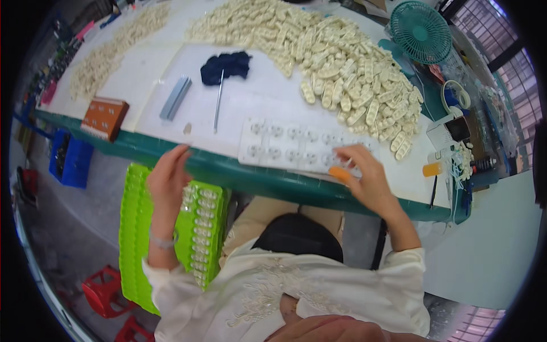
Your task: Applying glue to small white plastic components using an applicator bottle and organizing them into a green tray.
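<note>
A white plate (283, 149) with rows of small round fittings lies along the table's front edge. My right hand (367, 176) is over its right end, thumb and fingers apart; the thumb wears an orange finger cover (340, 174). Its fingertips hide part of the plate. My left hand (168, 176) is in front of the table edge, above a bright green tray (137, 228). Motion blurs its fingers, so I cannot make out anything in them. Small pale pieces (203, 233) stand in a row on the green tray.
A large heap of cream-coloured moulded pieces (347, 68) covers the table's back and right. A dark blue cloth (226, 66), a metal rod (219, 108), a grey-blue bar (175, 98) and a brown block (105, 118) lie left of it. A green fan (420, 31) stands back right.
</note>
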